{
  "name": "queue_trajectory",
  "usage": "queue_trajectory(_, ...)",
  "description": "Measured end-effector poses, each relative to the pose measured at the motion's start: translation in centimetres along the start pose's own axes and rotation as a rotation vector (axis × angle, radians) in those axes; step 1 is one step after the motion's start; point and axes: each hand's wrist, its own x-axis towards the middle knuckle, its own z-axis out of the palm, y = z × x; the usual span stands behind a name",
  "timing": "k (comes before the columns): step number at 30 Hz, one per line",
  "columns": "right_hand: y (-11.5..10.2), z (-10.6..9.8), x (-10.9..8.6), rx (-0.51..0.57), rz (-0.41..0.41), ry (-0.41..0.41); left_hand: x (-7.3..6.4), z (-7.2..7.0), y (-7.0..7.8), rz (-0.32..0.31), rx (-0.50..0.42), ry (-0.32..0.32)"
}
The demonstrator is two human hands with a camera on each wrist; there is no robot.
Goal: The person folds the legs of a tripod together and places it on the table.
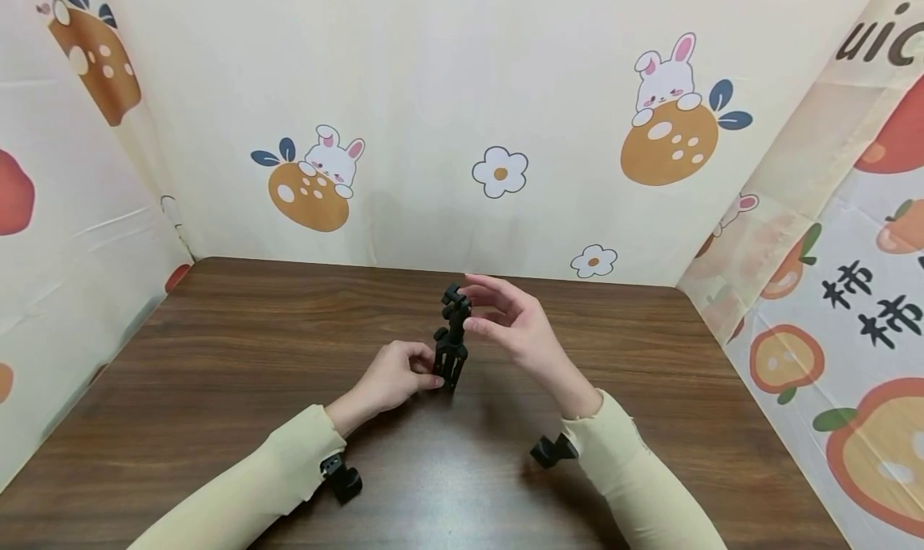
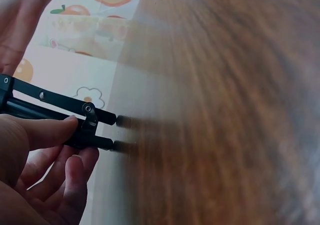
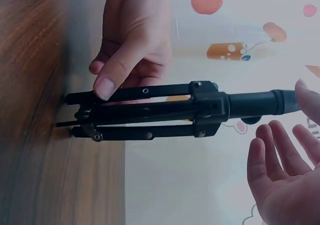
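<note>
A small black tripod [image 1: 451,337] with folded legs stands nearly upright over the middle of the table. My left hand [image 1: 390,376] pinches its legs low down, thumb on the near side, as the left wrist view shows. In that view the leg tips [image 2: 107,117] are right at the tabletop. My right hand [image 1: 514,319] is beside the upper part, fingers apart and loosely bent. Its thumb lies right at the central tube [image 3: 252,104] in the right wrist view, and its index fingertip is near the tripod's top [image 1: 452,293] in the head view.
The brown wood-grain table [image 1: 289,325] reaches back to a pale curtain [image 1: 426,77] printed with rabbits, fruit and flowers. Similar printed sheets hang at left and right. Black camera mounts are worn on the left wrist [image 1: 341,478] and right wrist [image 1: 554,450].
</note>
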Motion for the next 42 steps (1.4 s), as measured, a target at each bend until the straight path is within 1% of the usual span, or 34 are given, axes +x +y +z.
queue_trajectory(2, -0.1, 0.1, 0.1, -0.005, 0.0, 0.008, -0.1, 0.0, 0.1, -0.005, 0.004, 0.009)
queue_trajectory(9, -0.1, -0.1, 0.0, -0.004, -0.01, 0.04, -0.2, 0.0, 0.1, -0.015, 0.03, 0.083)
queue_trajectory(14, 0.2, -0.7, -0.2, -0.006, -0.008, 0.066, -0.3, -0.2, 0.0, -0.023, 0.032, 0.106)
queue_trajectory(20, 0.5, -1.6, -0.8, 0.02, -0.016, 0.097, -0.6, -1.0, -0.1, -0.012, 0.088, 0.13)
queue_trajectory(25, 1.2, -2.6, -1.5, 0.013, -0.013, 0.108, -0.8, -1.8, -0.1, 0.003, 0.105, 0.152)
queue_trajectory(29, 1.8, -3.4, -2.3, -0.026, 0.014, 0.109, -0.9, -2.4, -0.3, 0.018, 0.112, 0.169)
queue_trajectory(33, 2.5, -3.9, -3.1, -0.068, 0.064, 0.111, -1.0, -3.0, -0.3, 0.037, 0.119, 0.203)
queue_trajectory(36, 3.2, -4.2, -3.6, -0.089, 0.108, 0.119, -0.9, -3.5, -0.2, 0.053, 0.102, 0.232)
queue_trajectory(38, 3.8, -4.4, -3.8, -0.091, 0.133, 0.133, -0.8, -3.7, 0.0, 0.063, 0.082, 0.233)
queue_trajectory(42, 4.7, -4.6, -4.1, -0.081, 0.175, 0.166, -0.5, -3.9, 0.4, 0.065, 0.064, 0.205)
